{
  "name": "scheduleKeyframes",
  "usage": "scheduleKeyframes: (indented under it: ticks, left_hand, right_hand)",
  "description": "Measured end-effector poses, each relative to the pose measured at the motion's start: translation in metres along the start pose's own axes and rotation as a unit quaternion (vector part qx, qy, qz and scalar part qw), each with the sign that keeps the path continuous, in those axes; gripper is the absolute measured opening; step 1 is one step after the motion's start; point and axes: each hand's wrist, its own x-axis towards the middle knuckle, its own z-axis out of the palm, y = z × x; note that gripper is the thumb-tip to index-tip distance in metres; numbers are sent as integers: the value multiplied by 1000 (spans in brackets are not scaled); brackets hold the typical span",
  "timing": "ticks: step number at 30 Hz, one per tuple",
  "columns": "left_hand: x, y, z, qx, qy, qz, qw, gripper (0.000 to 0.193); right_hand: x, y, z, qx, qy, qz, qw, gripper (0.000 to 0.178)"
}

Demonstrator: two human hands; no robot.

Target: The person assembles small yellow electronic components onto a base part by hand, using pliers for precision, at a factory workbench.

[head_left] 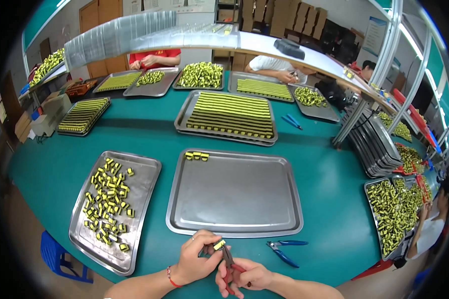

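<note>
Red-handled metal pliers (228, 257) sit in the right hand (253, 274), its fingers wrapped around the grips, while the left hand (197, 260) pinches a small yellow-and-black block (219, 244) between fingertips at the pliers' nose. The hands are close together, probably so one steadies the block while the other controls the tool; whether the plier tips actually clamp it cannot be told.

Just right of them lie blue-handled cutters (286, 258), seemingly kept within reach. Directly ahead is a rectangular grey metal tray (234, 194) with three similar blocks (197, 156) side by side in its far left corner, apparently set for orderly rows. Another grey metal tray (140, 194), to the left, carries loose blocks (110, 199) scattered at angles, handy for the left hand.

Smooth green worktop (329, 194) spreads beneath everything. Farther back, a metal tray bears tight yellow rows (229, 115), and beyond it are more heaped and lined-up trays. Co-workers, one in a red top (162, 57), sit behind a raised white shelf (257, 44); cardboard boxes (284, 16) stand at the back of the room.
</note>
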Motion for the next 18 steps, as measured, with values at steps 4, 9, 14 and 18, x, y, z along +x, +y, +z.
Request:
scheduleKeyframes:
  ticks: [4, 9, 14, 18]
  left_hand:
    - [-2, -6, 2, -21, -9, -1, 1000, 36]
    - [4, -9, 2, -23, -23, 4, 999, 37]
    - [2, -6, 1, -10, -19, -1, 1000, 37]
    - [2, -1, 4, -14, -23, -4, 1000, 36]
  right_hand:
    - [-2, 5, -10, -10, 5, -2, 1000, 43]
    - [-1, 7, -19, 9, 3, -9, 1000, 42]
    - [1, 0, -5, 11, 10, -40, 999, 37]
    - [0, -5, 8, -14, 64, -33, 997, 35]
